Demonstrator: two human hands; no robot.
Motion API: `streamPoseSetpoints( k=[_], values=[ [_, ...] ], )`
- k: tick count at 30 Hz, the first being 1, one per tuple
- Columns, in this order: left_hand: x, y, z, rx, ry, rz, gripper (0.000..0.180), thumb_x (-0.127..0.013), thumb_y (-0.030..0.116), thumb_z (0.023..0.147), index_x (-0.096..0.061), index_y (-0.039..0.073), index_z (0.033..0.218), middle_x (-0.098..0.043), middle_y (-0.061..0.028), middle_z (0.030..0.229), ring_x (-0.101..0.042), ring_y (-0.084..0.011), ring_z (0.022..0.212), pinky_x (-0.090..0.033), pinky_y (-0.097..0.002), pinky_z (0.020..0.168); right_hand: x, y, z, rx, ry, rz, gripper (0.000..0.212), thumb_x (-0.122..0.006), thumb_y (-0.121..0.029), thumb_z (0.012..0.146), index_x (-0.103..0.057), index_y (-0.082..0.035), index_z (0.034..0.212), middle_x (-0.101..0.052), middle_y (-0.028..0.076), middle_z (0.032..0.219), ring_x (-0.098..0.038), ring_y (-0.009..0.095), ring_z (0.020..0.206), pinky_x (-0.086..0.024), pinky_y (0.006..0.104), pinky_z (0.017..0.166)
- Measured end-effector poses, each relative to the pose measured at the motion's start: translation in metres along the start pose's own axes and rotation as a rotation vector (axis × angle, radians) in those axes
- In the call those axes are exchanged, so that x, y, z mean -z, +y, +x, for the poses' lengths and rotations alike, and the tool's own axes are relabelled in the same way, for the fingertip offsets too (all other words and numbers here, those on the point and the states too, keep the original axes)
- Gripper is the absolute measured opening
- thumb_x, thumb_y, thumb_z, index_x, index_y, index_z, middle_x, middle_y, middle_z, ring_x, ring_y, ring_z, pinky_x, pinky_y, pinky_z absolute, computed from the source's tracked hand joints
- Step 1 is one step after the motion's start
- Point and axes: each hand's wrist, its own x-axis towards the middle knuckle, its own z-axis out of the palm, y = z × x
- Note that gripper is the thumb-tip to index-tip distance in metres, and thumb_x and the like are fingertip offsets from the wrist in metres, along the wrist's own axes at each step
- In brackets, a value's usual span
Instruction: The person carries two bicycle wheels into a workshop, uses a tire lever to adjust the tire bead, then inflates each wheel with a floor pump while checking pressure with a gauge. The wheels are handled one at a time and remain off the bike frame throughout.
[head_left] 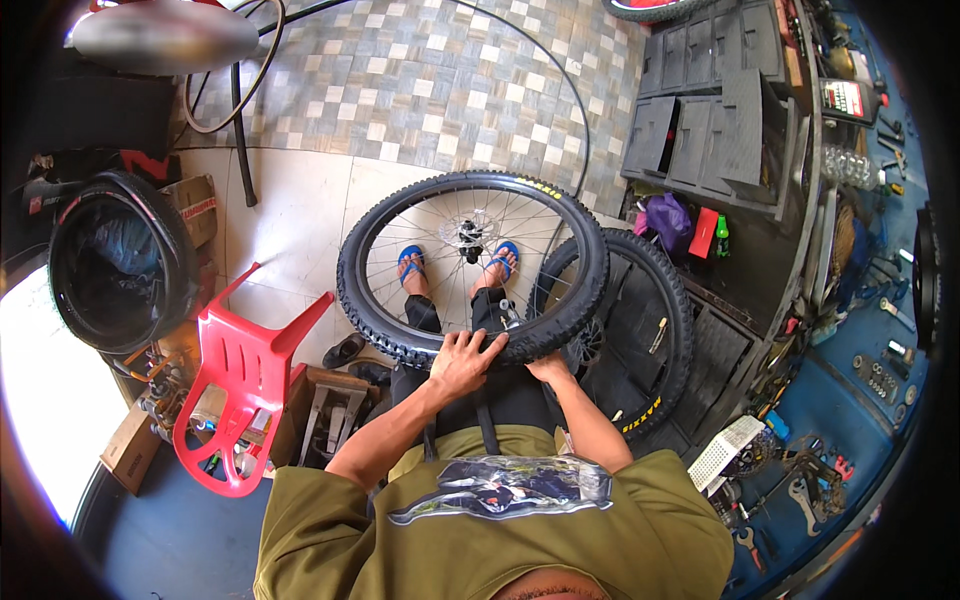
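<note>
Over the near rim of the bicycle wheel (pixel 470 268), my left hand (pixel 463 362) lies spread, fingers curled onto the knobby black tyre (pixel 372 322) and pressing its bead, so it grips the tyre itself. Just beside it my right hand (pixel 549 367) sits under the tyre's lower right edge; most of it is hidden behind the rubber, and I cannot tell how wide it is or what it grasps. I see the wheel propped on my lap, tilted away from me, with its hub and disc rotor (pixel 468 235) at the centre and my feet in blue sandals (pixel 411 262) showing through the spokes on the tiled floor (pixel 300 205). A second wheel (pixel 640 330) with a black tyre leans behind the first on my right, touching or nearly touching it. A red plastic chair (pixel 245 385) lies tipped over to my left, near the floor's edge. Farther left stands a stack of tyres (pixel 120 260). A blue workbench (pixel 860 330) strewn with tools runs along the right side, and dark plastic drawers (pixel 720 100) stand at the upper right
</note>
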Motion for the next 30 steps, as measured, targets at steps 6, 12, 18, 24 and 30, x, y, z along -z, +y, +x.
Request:
streamPoseSetpoints(
  k=[6, 12, 18, 24, 30],
  values=[
    [-0.001, -0.011, -0.014, 0.044, 0.006, -0.043, 0.107, -0.094, 0.029, 0.064, -0.043, 0.024, 0.158, -0.056, -0.0106, 0.136, -0.055, -0.0341, 0.124, -0.042, -0.0518, 0.107, 0.003, -0.011, 0.001, 0.105, 0.070, 0.004, 0.059, -0.051, -0.037, 0.104, -0.048, -0.013, 0.157, -0.045, 0.015, 0.164, -0.038, 0.032, 0.154, -0.033, 0.0414, 0.125],
    [-0.005, -0.013, -0.016, 0.067, 0.048, -0.086, 0.107, -0.094, 0.026, 0.062, -0.045, 0.023, 0.157, -0.056, -0.0105, 0.136, -0.056, -0.0342, 0.124, -0.043, -0.0514, 0.107, 0.014, -0.030, -0.003, 0.109, 0.088, 0.170, 0.058, -0.053, -0.042, 0.104, -0.051, -0.011, 0.153, -0.048, 0.017, 0.162, -0.041, 0.033, 0.152, -0.036, 0.0421, 0.123],
    [-0.002, -0.007, -0.008, 0.086, 0.019, -0.098, 0.107, -0.094, 0.025, 0.066, -0.041, 0.023, 0.158, -0.055, -0.0119, 0.140, -0.055, -0.0342, 0.126, -0.043, -0.0528, 0.106, 0.023, -0.034, -0.011, 0.083, 0.064, 0.169, 0.064, -0.055, -0.046, 0.102, -0.049, -0.012, 0.155, -0.048, 0.017, 0.162, -0.042, 0.033, 0.151, -0.037, 0.0422, 0.123],
    [0.000, -0.004, -0.004, 0.105, 0.037, -0.107, 0.107, -0.094, 0.026, 0.066, -0.041, 0.023, 0.158, -0.055, -0.0119, 0.140, -0.056, -0.0344, 0.126, -0.043, -0.0529, 0.105, 0.016, -0.023, -0.005, 0.048, 0.053, 0.127, 0.067, -0.055, -0.048, 0.101, -0.046, -0.013, 0.158, -0.045, 0.016, 0.164, -0.040, 0.034, 0.153, -0.036, 0.0420, 0.124],
    [0.001, -0.004, -0.003, 0.116, 0.027, -0.121, 0.104, -0.093, 0.025, 0.066, -0.042, 0.024, 0.158, -0.054, -0.0115, 0.141, -0.055, -0.0347, 0.127, -0.043, -0.0540, 0.106, 0.017, -0.021, -0.005, 0.006, 0.032, 0.140, 0.071, -0.056, -0.051, 0.100, -0.046, -0.013, 0.158, -0.045, 0.018, 0.164, -0.040, 0.035, 0.152, -0.036, 0.0431, 0.124]
  ],
)
